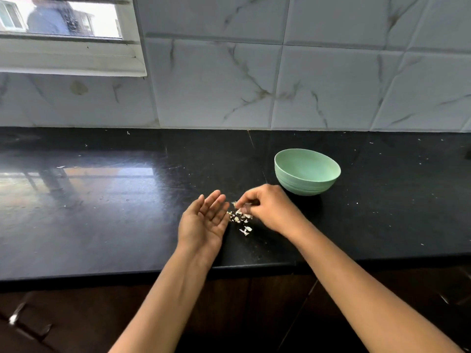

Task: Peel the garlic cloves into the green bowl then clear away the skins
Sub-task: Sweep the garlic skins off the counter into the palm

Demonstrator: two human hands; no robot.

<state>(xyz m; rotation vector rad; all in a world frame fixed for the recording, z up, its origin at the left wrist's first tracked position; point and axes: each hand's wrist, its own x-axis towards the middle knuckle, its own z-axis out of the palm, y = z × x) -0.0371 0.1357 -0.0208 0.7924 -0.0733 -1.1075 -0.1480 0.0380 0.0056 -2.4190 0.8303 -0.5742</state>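
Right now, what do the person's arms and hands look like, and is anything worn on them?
Both are bare. The left hand and right hand have no gloves, and no rings show on the fingers that are visible. The left forearm and right forearm carry no sleeve, watch or bracelet down to the bottom edge of the picture.

Black stone countertop, glossy; window glare is seen well left of the grip. Garlic skins are heaped on the slab directly under the right hand pinch, with a few pieces trailing nearer than it. Green bowl is set upright beyond and right of the grip, near but apart. Tiny white flecks are scattered well off to both sides.
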